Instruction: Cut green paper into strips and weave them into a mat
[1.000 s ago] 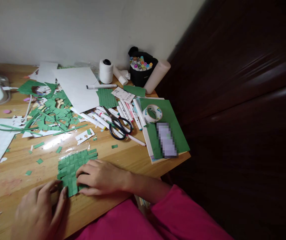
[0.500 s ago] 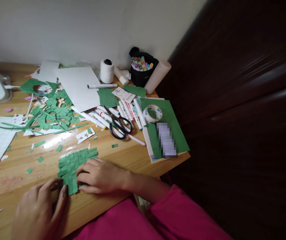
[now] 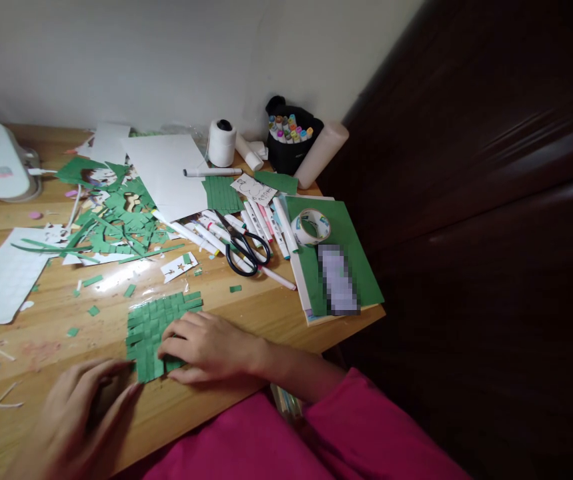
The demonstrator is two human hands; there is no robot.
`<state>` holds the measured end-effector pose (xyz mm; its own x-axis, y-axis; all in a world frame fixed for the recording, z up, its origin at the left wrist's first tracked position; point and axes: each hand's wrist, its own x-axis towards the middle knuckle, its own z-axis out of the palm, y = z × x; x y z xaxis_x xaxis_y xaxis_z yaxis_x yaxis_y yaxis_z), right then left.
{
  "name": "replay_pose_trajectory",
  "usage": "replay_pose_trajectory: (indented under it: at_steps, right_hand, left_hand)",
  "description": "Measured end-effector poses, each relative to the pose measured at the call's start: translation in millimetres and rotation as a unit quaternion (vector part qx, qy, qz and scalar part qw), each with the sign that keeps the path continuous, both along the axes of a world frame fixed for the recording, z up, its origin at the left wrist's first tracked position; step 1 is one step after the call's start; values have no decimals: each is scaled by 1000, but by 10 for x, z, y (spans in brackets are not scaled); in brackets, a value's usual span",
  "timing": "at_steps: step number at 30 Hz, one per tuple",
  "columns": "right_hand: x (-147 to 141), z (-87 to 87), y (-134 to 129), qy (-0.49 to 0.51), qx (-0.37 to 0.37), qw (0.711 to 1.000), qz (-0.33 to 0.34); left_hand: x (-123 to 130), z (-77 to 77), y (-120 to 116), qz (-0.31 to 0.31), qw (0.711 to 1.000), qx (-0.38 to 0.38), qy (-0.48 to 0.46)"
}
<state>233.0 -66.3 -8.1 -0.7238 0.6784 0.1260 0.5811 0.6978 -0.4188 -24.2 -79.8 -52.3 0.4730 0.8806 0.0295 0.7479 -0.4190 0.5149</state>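
Note:
A small mat woven from green paper strips (image 3: 149, 333) lies flat near the table's front edge, its upper and left sides ending in uneven loose strips. Over its right part rests my right hand (image 3: 211, 347), the fingers bent and pressed onto the strips, the thumb by the lower edge; that hand hides the mat's right side. At the lower left corner is my left hand (image 3: 76, 413), thumb and fingers apart, the fingertips just at the mat's edge. I cannot tell if they touch it.
Black-handled scissors (image 3: 246, 247) lie on several white markers. Green and white scraps (image 3: 121, 220) pile up behind the mat. At right, a tape roll (image 3: 311, 227) sits on green paper (image 3: 356, 247). A thread cone (image 3: 222, 143) and black marker pouch (image 3: 291, 143) stand by the wall.
The whole view has shifted a little, moving the table things rightward in the picture. My left hand has drawn slightly away from the mat's corner; my right hand stays on the mat.

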Motion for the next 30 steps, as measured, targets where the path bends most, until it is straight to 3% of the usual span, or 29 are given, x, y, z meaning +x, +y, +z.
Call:
replay_pose_trajectory:
  at_steps: [8,20,30]
  right_hand:
    - [9,-24,3,8,16,1000,0]
    - [6,-33,11,13,13,1000,0]
    - [6,-48,6,15,12,1000,-1]
  left_hand:
    - [-141,-72,29,-78,997,-13,-18]
    - [-63,-12,23,-93,995,30,-35]
    - [-65,-4,-8,-92,996,6,-10]
